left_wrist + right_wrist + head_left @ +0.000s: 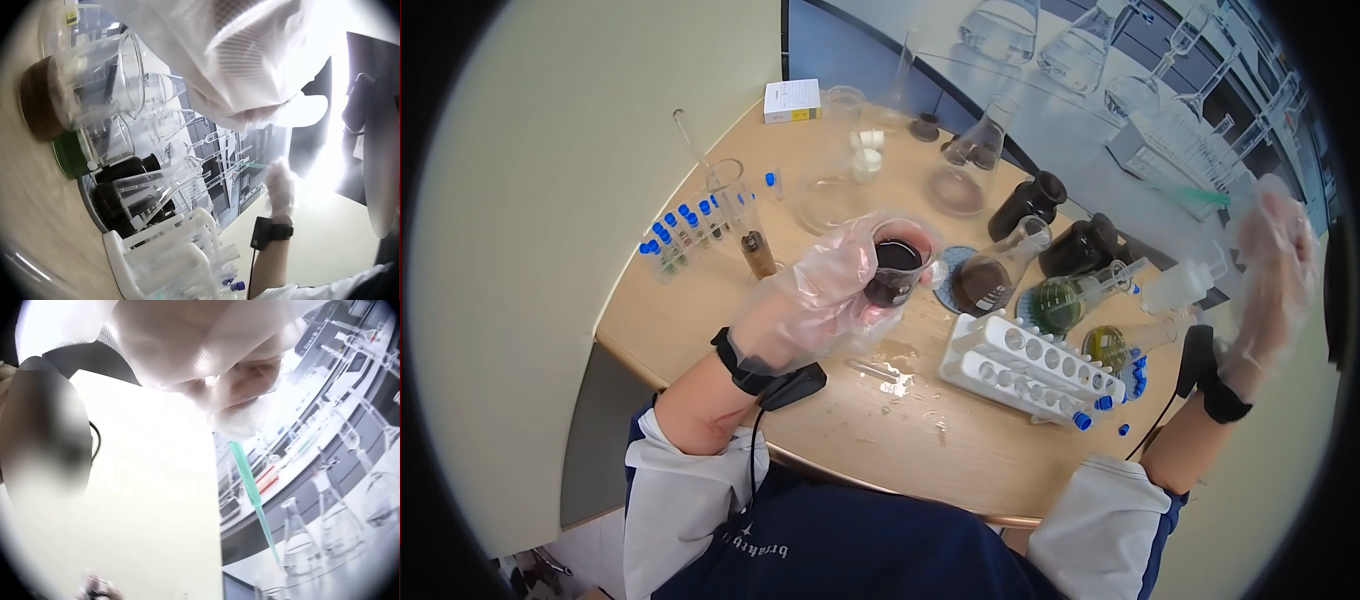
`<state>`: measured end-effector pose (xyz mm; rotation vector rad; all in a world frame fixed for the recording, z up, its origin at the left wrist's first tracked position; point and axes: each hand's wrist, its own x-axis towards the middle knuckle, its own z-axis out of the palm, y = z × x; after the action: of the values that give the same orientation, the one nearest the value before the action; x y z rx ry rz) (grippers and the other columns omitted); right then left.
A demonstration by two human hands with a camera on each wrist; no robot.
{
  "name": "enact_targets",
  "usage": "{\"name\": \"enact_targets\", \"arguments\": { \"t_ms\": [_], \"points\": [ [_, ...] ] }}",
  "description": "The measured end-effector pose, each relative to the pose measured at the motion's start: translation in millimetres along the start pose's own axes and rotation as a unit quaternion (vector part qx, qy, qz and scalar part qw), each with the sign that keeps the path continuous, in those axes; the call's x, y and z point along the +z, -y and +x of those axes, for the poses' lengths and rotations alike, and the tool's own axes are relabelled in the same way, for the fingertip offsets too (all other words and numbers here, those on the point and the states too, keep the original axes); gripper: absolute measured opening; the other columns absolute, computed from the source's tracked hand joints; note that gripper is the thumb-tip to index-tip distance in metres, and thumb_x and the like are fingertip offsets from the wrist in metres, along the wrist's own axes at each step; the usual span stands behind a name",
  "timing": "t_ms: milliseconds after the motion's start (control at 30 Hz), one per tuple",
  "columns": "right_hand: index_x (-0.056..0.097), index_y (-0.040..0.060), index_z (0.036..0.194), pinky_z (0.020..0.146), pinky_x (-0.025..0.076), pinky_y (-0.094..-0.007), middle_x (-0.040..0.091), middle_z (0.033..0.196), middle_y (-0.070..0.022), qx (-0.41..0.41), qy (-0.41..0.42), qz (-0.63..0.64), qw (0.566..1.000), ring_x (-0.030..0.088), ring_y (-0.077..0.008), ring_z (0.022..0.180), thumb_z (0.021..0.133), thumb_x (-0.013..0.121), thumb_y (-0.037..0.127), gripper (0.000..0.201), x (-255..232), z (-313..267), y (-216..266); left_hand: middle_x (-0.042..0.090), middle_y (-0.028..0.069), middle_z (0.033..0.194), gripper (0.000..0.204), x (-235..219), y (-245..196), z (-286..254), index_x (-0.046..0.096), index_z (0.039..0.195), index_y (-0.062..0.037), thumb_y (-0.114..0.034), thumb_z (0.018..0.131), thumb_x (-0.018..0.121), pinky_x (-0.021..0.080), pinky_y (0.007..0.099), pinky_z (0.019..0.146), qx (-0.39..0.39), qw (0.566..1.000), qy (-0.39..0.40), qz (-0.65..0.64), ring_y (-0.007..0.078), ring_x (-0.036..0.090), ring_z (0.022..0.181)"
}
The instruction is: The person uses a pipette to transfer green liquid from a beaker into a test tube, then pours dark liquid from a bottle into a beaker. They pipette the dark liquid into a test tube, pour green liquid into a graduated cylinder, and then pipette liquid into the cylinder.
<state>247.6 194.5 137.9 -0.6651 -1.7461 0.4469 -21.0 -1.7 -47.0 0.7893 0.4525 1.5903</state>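
My gloved left hand (825, 285) grips a small glass beaker (897, 262) of dark liquid above the table, fingers and thumb round its wall. Off to the right, my gloved right hand (1272, 240) is raised, well apart from the beaker. It pinches a green dropper (250, 484), whose thin tip points down in the right wrist view; the dropper's upper end is hidden in the glove. Close to the beaker stands a conical flask of brown liquid (982, 284) on a blue patterned mat (945, 292).
A white test tube rack (960, 360) stands at front right. Behind it are green (1057, 303) and yellow (1106, 345) flasks, a dark bottle (1025, 207) and a wash bottle (1178, 290). Blue-capped tubes (685, 232) and a cylinder (755, 250) are left. Water wets the tabletop (840, 440).
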Motion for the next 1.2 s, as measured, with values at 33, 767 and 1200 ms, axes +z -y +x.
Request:
{"name": "enact_targets", "arguments": {
  "t_ms": [33,767,1200],
  "points": [
    [0.059,-0.0068,0.104,0.067,0.04,-0.0222,0.056,0.086,-0.0079,-0.008,-0.01,0.027,1.0,0.051,-0.0113,0.073,0.087,0.059,0.014,0.027,0.1,-6.0,5.6,0.055,0.0106,0.1,0.063,1.6,-0.2,0.3,0.049,0.116,-0.0003,-0.049,0.08,0.067,0.04,0.0173,0.055,0.002,1.0,0.0,0.014,0.0066,0.045,0.063],
    [0.058,-0.0016,0.08,0.053,0.038,-0.0251,0.053,0.076,-0.0081,-0.049,0.199,0.06,0.977,0.049,-0.0136,0.063,0.075,0.064,0.02,0.024,68.8,-60.0,58.8,0.052,0.016,0.101,0.064,2.4,-1.2,2.0,0.049,0.111,0.0027,-0.034,0.069,0.08,0.045,0.0166,0.052,-0.025,0.999,0.007,-0.022,0.01,0.052,0.063],
    [0.056,-0.0021,0.099,0.061,0.044,-0.0263,0.056,0.085,-0.0075,-0.063,0.227,0.171,0.957,0.054,-0.0152,0.07,0.074,0.062,0.01,0.028,53.7,-60.3,48.6,0.052,0.0143,0.098,0.071,6.6,-1.8,0.0,0.048,0.114,0.0028,-0.044,0.069,0.078,0.045,0.015,0.053,-0.02,1.0,-0.007,0.017,0.0083,0.052,0.061]
  ]
}}
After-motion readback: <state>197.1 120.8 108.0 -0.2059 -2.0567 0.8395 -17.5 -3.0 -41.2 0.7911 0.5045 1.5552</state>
